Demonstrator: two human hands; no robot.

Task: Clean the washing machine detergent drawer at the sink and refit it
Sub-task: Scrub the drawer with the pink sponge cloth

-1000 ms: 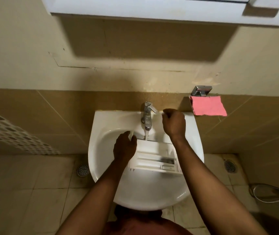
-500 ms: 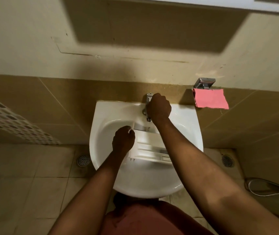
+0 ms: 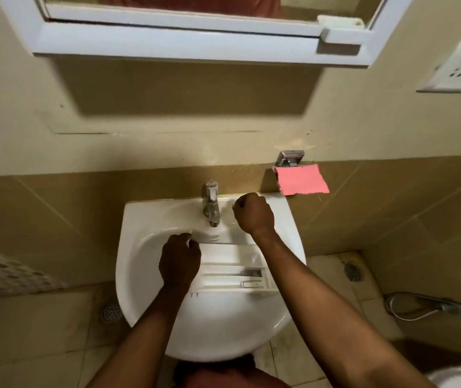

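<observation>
**In the sink (image 3: 223, 331): detergent drawer (image 3: 232, 273), held**

Lying in the white basin just below the tap (image 3: 211, 204), compartments up. Gripped at its left end by the left hand (image 3: 180, 261), fingers curled round the edge. Just right of the tap, right hand (image 3: 254, 217) balled in a fist, nothing visible inside.

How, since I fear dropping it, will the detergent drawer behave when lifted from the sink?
Probably stiff: the detergent drawer is moulded white plastic with thin dividers. Likely light, being hollow. Possibly slippery, lying in the sink below the tap.
</observation>
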